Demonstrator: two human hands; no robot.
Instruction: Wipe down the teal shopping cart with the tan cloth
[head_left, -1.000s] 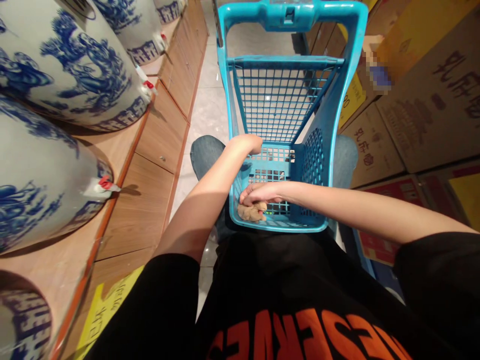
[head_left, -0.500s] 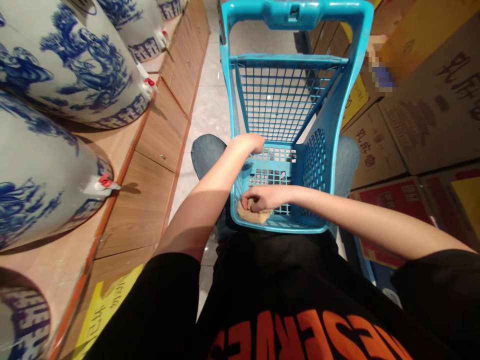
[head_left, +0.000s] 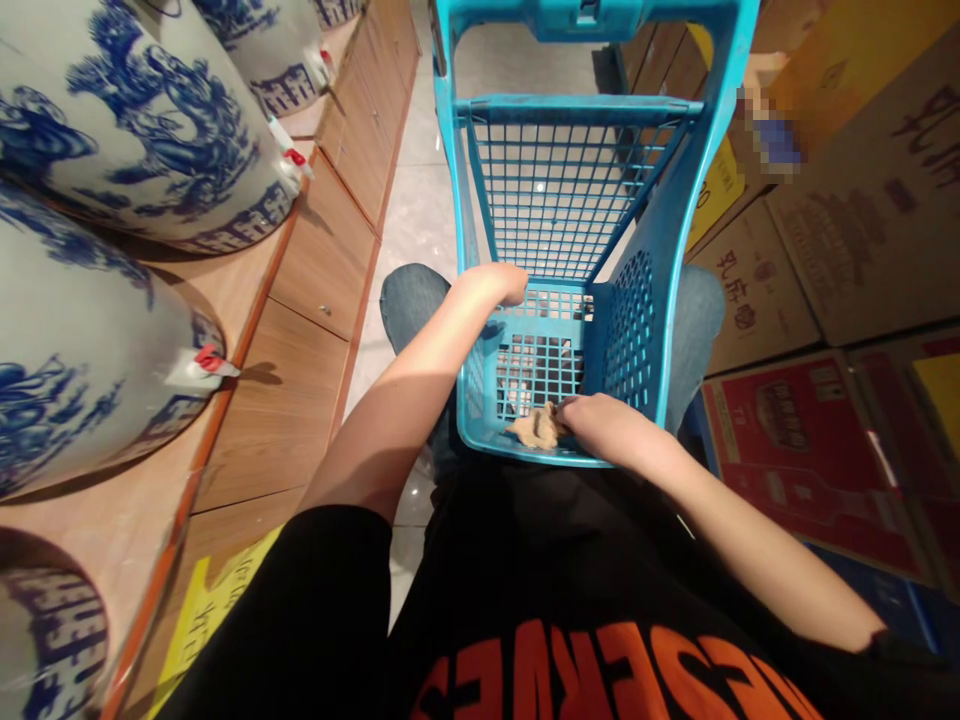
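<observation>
A blue plastic shopping basket (head_left: 671, 345) with lattice walls stands between my knees. In its near end, my right hand (head_left: 596, 425) is closed on a crumpled tan cloth (head_left: 536, 428), which lies against the basket floor by the near wall. My left hand (head_left: 511, 284) reaches over the left side wall and hangs inside the basket with its fingers curled. Whatever it may hold is hidden beneath the knuckles.
Large blue-and-white porcelain jars (head_left: 187, 120) with red-handled taps (head_left: 210, 362) line a wooden cabinet (head_left: 300, 350) on the left. Stacked cardboard boxes (head_left: 862, 240) and a red carton (head_left: 802, 440) rise on the right. Tiled floor (head_left: 420, 220) runs between them.
My right hand has moved right along the basket's near end, and the cloth has shifted right with it, more bunched up. My left hand stays nearly in place.
</observation>
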